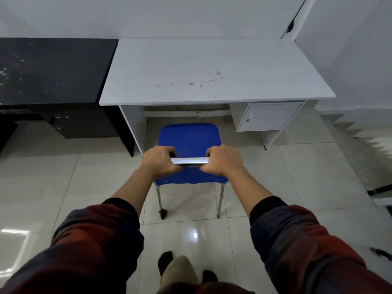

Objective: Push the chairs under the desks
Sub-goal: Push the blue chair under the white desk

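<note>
Now your left hand [159,161] and right hand [222,160] both curl tight round chrome top rail [190,161] of blue-seated metal-legged chair [188,139]. Chair stands on glossy tiled floor [275,166], seat front just at kneehole of white laminate desk [212,68]; black desk [53,66] abuts at left.

One view, head-worn, wide-angle. Looks forward and steeply down from standing height, facing the wall. Near field: both forearms and the chair [189,139] close below the lens. Far field: white tabletop [212,68] and a black one [53,68] at left. Floor [275,170] fills the lower frame.
</note>
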The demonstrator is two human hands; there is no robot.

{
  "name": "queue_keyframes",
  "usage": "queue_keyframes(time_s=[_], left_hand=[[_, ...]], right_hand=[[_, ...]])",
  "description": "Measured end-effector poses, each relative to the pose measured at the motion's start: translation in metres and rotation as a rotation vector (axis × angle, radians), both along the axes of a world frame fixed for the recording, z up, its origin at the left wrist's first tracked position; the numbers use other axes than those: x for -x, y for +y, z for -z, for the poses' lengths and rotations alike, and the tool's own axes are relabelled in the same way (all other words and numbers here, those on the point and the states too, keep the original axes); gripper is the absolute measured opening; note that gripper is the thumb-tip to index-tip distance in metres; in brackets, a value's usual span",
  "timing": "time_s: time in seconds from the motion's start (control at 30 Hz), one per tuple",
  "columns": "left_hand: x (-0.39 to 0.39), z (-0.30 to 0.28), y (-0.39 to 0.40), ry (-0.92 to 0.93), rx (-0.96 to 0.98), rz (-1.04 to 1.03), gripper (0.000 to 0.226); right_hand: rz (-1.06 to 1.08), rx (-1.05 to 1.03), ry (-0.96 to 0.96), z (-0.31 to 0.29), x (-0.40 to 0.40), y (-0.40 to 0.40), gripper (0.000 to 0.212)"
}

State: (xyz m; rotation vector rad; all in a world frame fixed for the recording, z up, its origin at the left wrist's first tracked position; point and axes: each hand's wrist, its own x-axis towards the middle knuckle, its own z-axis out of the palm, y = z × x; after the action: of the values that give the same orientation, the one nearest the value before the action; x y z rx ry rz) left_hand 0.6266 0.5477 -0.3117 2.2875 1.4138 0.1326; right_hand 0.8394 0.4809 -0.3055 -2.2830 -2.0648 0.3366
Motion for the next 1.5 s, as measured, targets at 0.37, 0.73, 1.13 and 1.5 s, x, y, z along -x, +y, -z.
queue_keyframes(time_s=[0.37, 0.73, 1.13, 1.5], left_hand=[[0.026, -0.010, 0.035, 0.003, 0.039, 0.106, 0.033], [0.057, -0.007, 0.059, 0.033, 0.117, 0.220, 0.034], [0.042, -0.011, 0.091, 0.076, 0.109, 0.176, 0.035], [-0.008, -0.009, 0.116, 0.083, 0.115, 0.093, 0.034]], right_hand=[[0.069, 0.060, 0.001, -0.004, 0.034, 0.021, 0.043], [0.140, 0.071, 0.042, -0.004, 0.071, 0.024, 0.041], [0.098, 0.033, 0.045, -0.009, 0.051, 0.060, 0.039], [0.058, 0.064, 0.041, -0.011, 0.000, 0.097, 0.041]])
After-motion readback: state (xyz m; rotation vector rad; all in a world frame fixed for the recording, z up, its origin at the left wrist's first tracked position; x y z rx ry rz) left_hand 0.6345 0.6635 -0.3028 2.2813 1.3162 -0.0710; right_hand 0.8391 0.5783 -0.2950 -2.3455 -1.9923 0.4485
